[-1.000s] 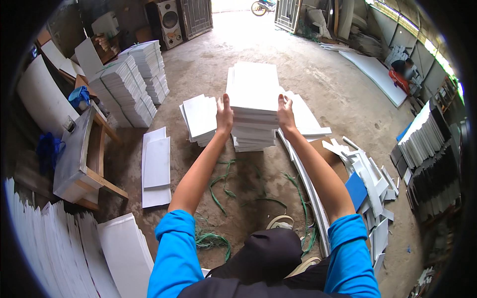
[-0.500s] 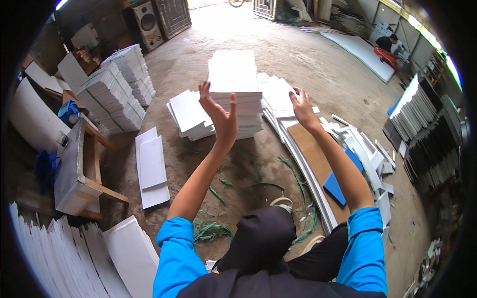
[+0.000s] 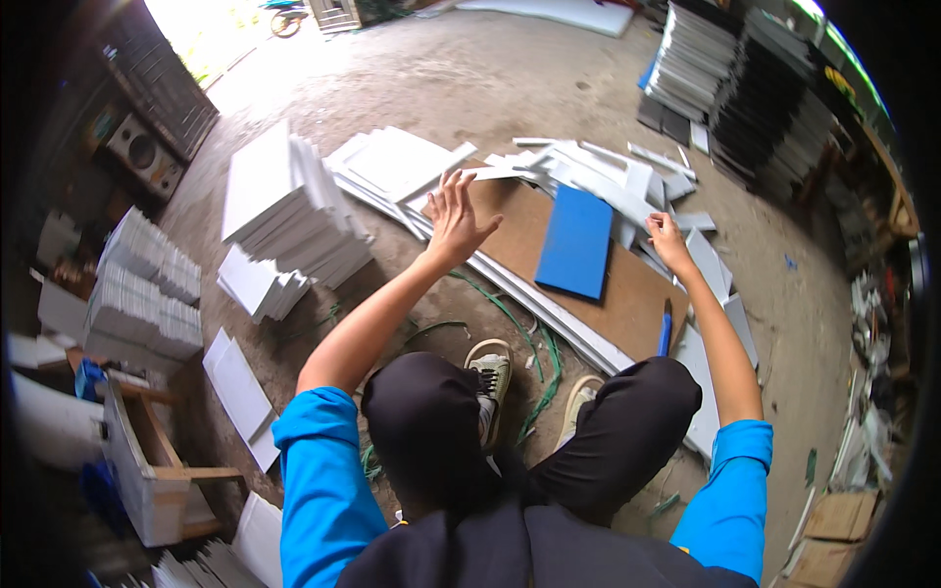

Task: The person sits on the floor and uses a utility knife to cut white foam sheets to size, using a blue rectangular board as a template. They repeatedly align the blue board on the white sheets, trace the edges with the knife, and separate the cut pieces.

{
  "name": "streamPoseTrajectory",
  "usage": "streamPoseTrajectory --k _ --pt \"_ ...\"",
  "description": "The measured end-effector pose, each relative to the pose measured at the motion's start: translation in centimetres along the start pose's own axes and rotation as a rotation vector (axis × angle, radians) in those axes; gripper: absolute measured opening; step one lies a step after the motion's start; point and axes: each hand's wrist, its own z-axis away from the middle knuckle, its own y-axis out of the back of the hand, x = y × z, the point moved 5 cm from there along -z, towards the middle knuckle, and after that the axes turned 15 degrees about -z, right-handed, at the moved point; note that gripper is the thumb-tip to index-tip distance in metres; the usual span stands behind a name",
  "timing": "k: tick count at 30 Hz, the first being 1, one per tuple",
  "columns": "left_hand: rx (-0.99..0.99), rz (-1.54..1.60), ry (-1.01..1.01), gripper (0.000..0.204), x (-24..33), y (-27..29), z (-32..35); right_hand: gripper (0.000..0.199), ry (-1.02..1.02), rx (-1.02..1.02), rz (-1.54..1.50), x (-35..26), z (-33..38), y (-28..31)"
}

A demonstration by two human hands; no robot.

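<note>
My left hand (image 3: 459,223) is raised above the left edge of a brown board (image 3: 520,220), its fingers spread and holding nothing. Farther right, my right hand (image 3: 668,240) is over white scrap strips (image 3: 627,196), fingers curled together. Whether anything is between them is hidden. A flat blue panel (image 3: 576,240) lies on the brown board between my hands. Near my right knee, a blue-handled tool (image 3: 666,329), perhaps a cutter, rests on the board. To the left stands a tall stack of white sheets (image 3: 294,211), with a lower white pile (image 3: 260,284) beside it.
Green strapping (image 3: 549,377) lies on the floor by my shoes. Two white panels (image 3: 238,397) lie at left, near a wooden bench (image 3: 147,480) and tied white stacks (image 3: 142,294). Upright white sheets (image 3: 691,59) and dark sheets (image 3: 760,108) stand at far right.
The view has turned right, so the white stack now sits farther left. Both hands are now over the brown board area. My right hand's fingers have curled in; my left remains spread.
</note>
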Motion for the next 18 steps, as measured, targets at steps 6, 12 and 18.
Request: streamPoseTrajectory --k 6,12,18 --pt "-0.261 0.016 -0.168 0.08 4.6 -9.4 0.2 0.032 -0.286 0.072 -0.218 12.1 7.6 2.2" --pt "-0.44 0.073 -0.264 0.076 7.4 -16.0 1.1 0.02 -0.324 0.1 -0.394 11.4 9.7 -1.6" --pt "-0.422 0.283 -0.215 0.072 10.7 -21.3 -2.3 0.018 -0.277 0.094 -0.454 12.7 5.6 -5.0"
